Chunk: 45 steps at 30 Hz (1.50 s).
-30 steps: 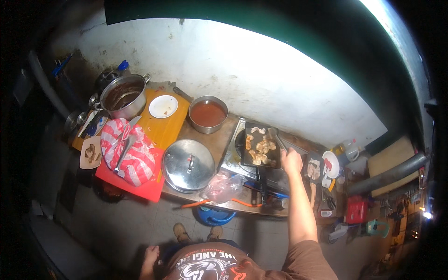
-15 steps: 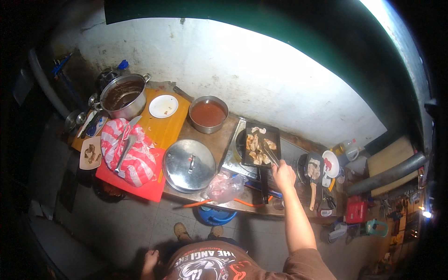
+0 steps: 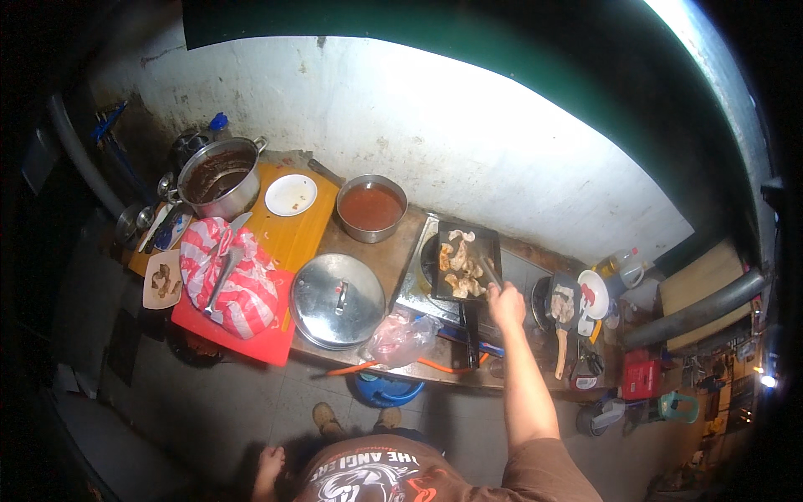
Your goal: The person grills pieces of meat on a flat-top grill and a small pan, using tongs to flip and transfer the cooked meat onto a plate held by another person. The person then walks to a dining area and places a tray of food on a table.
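My right hand (image 3: pixel 507 308) is closed around a pair of metal tongs (image 3: pixel 490 272), whose tips reach into a dark square pan (image 3: pixel 483 248). Several browned meat pieces (image 3: pixel 459 261) lie in that pan, with a paler piece near its far edge. The pan rests on a metal stove (image 3: pixel 416 289), and its dark handle points toward me. My left hand (image 3: pixel 271 460) hangs low beside my body, away from the counter, its fingers curled with nothing visible in them.
Left of the stove stand a pan of reddish-brown sauce (image 3: pixel 372 207), a lidded pot (image 3: pixel 339 299), a plastic bag (image 3: pixel 403 339) and a large pot (image 3: pixel 222 180). A striped bag (image 3: pixel 242 289) lies on a red board. Rightward is another pan with meat (image 3: pixel 562 305). An orange hose (image 3: pixel 442 366) runs along the counter's front.
My right hand and the tongs have shifted slightly within the pan, and the meat pieces sit a little differently. My left hand stays low at my side.
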Available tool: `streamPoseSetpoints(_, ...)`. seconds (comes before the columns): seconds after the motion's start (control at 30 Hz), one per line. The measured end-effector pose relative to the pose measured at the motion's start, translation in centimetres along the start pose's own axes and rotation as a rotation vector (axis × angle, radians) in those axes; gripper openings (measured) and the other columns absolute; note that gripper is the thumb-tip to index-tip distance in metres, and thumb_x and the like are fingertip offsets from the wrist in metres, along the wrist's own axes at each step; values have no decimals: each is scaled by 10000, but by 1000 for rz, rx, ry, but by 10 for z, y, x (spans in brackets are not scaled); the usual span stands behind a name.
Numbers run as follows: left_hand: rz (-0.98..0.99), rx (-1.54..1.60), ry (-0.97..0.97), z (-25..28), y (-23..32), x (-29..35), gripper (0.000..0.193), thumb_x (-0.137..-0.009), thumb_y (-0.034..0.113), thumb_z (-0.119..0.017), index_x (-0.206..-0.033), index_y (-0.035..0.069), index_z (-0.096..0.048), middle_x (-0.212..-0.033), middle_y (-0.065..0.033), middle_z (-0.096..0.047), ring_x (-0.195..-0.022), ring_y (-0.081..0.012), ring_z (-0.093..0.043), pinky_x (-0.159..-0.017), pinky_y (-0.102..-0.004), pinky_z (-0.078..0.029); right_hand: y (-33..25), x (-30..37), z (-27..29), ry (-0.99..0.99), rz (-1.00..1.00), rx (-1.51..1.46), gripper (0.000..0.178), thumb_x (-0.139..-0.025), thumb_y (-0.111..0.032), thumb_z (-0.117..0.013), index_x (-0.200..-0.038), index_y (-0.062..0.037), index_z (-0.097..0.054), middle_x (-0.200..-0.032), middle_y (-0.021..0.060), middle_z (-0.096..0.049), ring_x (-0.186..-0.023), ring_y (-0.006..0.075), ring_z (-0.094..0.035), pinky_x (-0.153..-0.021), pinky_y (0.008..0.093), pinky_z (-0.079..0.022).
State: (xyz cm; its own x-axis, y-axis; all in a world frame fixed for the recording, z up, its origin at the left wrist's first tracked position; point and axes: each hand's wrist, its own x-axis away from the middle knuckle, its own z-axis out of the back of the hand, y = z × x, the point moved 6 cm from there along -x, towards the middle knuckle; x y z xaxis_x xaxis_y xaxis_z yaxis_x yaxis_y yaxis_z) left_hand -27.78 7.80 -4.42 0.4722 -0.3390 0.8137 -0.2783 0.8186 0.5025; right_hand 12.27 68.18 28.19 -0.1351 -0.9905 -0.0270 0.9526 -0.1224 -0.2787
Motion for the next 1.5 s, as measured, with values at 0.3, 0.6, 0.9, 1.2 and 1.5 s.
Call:
streamPoseSetpoints(0.3, 2, -57, 56, 6, -15, 19, 280, -947, 268, -619, -936, -13, -619, -757, -47, -628, -631, -136, -585, -576, -295, -484, 2, -77, -24, -43, -120, -81, 455, -913, -430, -579, -1129, -41, -670, -1130, 242, -666, -1088, 398, -628, -911, 481, -492)
streamPoseSetpoints(0.6, -31, -117, 56, 5, -33, -6, 271, -933, 279, -619, -868, 17, -646, -731, -52, -640, -636, -160, -588, -602, -327, -472, 16, -45, 10, 23, -167, -145, 469, -890, -438, -588, -1081, -21, -685, -1087, 266, -664, -1078, 410, -623, -906, 481, -479)
streamPoseSetpoints(0.9, -47, -23, 30, -12, -2, -11, 279, -950, 274, -601, -922, -1, -638, -744, -45, -627, -654, -136, -584, -597, -292, -479, -9, -30, 37, 144, -128, 7, 426, -904, -408, -577, -996, -9, -694, -993, 259, -688, -982, 413, -661, -852, 498, -510)
streamPoseSetpoints(1.2, 9, -27, 19, 6, -18, 0, 272, -942, 268, -626, -987, 0, -631, -751, -35, -620, -650, -134, -580, -592, -296, -491, -73, -30, 8, 79, -50, -19, 427, -918, -413, -573, -1004, -8, -679, -996, 255, -690, -975, 420, -665, -849, 496, -523)
streamPoseSetpoints(1.5, -15, -325, 45, 9, -36, -7, 311, -931, 297, -621, -931, -11, -665, -819, -79, -687, -689, -173, -640, -646, -356, -517, -57, -18, 22, 71, 22, 72, 378, -895, -375, -596, -1017, -26, -673, -953, 258, -693, -949, 419, -670, -845, 507, -521)
